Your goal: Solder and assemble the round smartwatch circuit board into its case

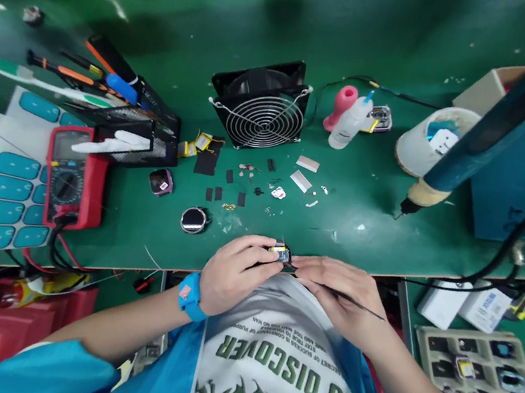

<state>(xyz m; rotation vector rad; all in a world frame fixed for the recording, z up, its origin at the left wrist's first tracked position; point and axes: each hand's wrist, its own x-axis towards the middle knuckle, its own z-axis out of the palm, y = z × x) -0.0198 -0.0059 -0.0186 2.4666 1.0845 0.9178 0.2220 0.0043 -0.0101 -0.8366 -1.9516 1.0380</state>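
- Shirt sat nearest the camera; work was held close against it, probably for a good look.
- Left hand: grip closed, fingertips pinching the device at the front edge of the desk, likely to steady it.
- Device was between both hands, some yellow showing, partly hidden by fingers.
- Right hand: grip closed on a thin dark tool, fingers bunched well forward, presumably for fine control. Tool contact with device: couldn't tell.
- Loose parts, black pads and silver strips lay spread beyond the hands, apparently so each could be seen.
- Round watch and purple watch lay left, out of the way.
- Fan stood behind the parts, grille forward, maybe for airflow.
- Multimeter was far left, beside the mesh holder.
- Driver hung at right, tip down, seemingly for easy reach.
- Tray was lower right, its compartments keeping small pieces apart.
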